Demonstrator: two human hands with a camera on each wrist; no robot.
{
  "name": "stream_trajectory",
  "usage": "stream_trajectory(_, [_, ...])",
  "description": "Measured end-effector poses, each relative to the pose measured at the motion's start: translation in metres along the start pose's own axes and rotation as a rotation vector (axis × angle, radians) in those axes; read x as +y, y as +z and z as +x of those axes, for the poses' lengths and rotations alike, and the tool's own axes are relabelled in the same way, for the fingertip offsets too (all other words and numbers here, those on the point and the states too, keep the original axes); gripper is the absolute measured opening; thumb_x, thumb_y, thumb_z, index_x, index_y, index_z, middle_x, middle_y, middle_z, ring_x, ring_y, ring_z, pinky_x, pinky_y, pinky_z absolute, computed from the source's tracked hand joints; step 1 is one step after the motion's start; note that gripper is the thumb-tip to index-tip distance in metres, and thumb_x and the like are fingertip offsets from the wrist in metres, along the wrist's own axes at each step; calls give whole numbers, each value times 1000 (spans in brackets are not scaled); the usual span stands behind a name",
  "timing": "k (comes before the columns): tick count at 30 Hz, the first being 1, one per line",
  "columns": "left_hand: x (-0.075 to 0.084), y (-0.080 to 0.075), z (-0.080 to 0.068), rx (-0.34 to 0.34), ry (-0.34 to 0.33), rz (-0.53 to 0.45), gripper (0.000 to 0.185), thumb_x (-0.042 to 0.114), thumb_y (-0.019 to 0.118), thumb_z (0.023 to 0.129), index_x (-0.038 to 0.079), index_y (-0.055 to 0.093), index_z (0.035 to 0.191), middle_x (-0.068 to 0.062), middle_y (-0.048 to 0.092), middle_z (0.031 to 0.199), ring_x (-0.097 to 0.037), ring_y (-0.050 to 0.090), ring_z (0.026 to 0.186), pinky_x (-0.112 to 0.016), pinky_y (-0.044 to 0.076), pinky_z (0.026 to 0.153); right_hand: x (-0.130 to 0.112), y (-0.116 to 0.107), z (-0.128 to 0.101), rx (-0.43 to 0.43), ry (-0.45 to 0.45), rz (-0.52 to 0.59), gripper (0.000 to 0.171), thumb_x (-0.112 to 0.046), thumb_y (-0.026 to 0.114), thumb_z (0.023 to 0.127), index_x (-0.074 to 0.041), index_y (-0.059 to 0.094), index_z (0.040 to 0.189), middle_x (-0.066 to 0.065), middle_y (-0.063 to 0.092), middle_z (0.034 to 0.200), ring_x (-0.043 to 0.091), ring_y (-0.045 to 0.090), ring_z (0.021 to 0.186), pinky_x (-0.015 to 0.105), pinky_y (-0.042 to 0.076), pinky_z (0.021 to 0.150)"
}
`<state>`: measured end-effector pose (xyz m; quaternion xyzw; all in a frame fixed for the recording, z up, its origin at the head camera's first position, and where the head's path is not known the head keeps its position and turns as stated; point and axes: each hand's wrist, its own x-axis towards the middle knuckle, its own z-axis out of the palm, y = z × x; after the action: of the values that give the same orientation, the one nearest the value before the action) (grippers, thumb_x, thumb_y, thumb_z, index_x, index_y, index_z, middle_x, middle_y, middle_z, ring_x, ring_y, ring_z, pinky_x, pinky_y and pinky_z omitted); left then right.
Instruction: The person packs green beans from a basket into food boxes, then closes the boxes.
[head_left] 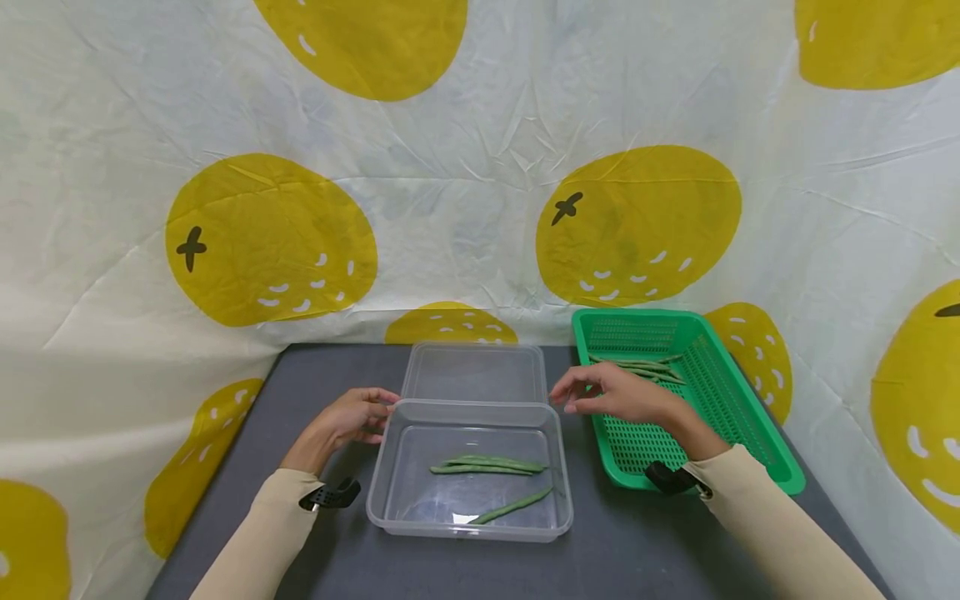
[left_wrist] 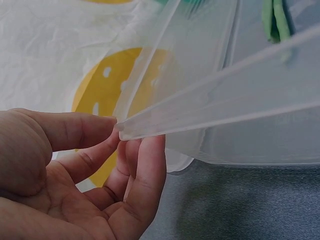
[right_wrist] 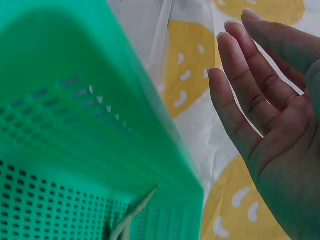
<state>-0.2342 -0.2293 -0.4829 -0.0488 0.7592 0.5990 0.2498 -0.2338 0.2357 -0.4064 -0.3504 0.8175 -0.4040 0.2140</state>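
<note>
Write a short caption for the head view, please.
Two hands flank a clear container holding green beans.

left hand (head_left: 351, 419) – container (head_left: 471, 469) corner | right hand (head_left: 622, 393) – over basket (head_left: 678, 396)

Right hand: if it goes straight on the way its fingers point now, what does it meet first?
The right hand points left, toward the clear lid lying behind the clear container. The lid's right edge would probably come first, though the hand may be above it; height is unclear.
</note>
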Motion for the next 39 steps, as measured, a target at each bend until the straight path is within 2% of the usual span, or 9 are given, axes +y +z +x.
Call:
stream_trajectory(6, [-1, -1, 0, -7, 5, 2, 38, 6, 58, 97, -5, 57, 133, -16, 69, 107, -23, 66, 87, -39, 57, 71, 10, -16, -10, 37, 85, 38, 24, -19, 64, 101, -18, 68, 124, 3, 69, 121, 31, 66, 110, 42, 55, 91])
stream_trajectory(11, [-1, 0, 1, -7, 5, 2, 38, 6, 58, 97, -5, 56, 133, -17, 69, 108, -22, 66, 86, -39, 57, 71, 27, -27, -18, 85, 107, 34, 24, -16, 64, 101, -14, 68, 124, 9, 69, 120, 33, 66, 111, 45, 55, 93])
stream_trajectory(14, [-1, 0, 0, -8, 4, 4, 39, 6, 58, 97, -5, 56, 134, -17, 69, 109, -21, 66, 85, -39, 57, 71, 37, -33, -22, 107, 105, 25, 26, -14, 62, 101, -6, 67, 126, 17, 68, 120, 33, 67, 109, 41, 56, 91])
stream_trajectory(18, [-1, -1, 1, -8, 2, 3, 38, 6, 57, 98, -6, 56, 134, -18, 69, 110, -20, 66, 84, -39, 57, 70, 48, -39, -27, 141, 107, 11, 28, -13, 62, 102, -1, 65, 126, 19, 68, 119, 32, 66, 109, 33, 56, 89])
stream_trajectory(23, [-1, -1, 1, -8, 4, -2, 38, 6, 57, 97, -6, 56, 134, -18, 69, 110, -20, 66, 83, -38, 57, 70, 63, -47, -31, 199, 120, -10, 22, -11, 61, 102, -6, 68, 122, 13, 70, 115, 39, 64, 108, 32, 56, 88])
stream_trajectory(26, [-1, -1, 1, -8, 4, -5, 38, 6, 58, 97, -6, 56, 133, -17, 69, 108, -19, 65, 82, -38, 57, 69, 72, -52, -32, 221, 137, -15, 21, -9, 62, 101, -7, 69, 120, 14, 70, 114, 41, 64, 108, 35, 57, 87])
stream_trajectory(32, [-1, -2, 1, -9, 4, -2, 38, 7, 58, 97, -5, 57, 133, -16, 69, 108, -20, 66, 84, -38, 57, 70, 88, -58, -35, 251, 181, -39, 20, -8, 63, 100, -6, 69, 119, 18, 69, 113, 36, 65, 106, 45, 55, 89])
stream_trajectory(39, [-1, -1, 0, -7, 8, 4, 37, 7, 58, 97, -4, 57, 133, -15, 69, 107, -21, 66, 85, -39, 57, 70, 102, -63, -36, 255, 213, -3, 25, -5, 61, 100, 4, 66, 123, 28, 65, 116, 41, 62, 106, 50, 54, 91])
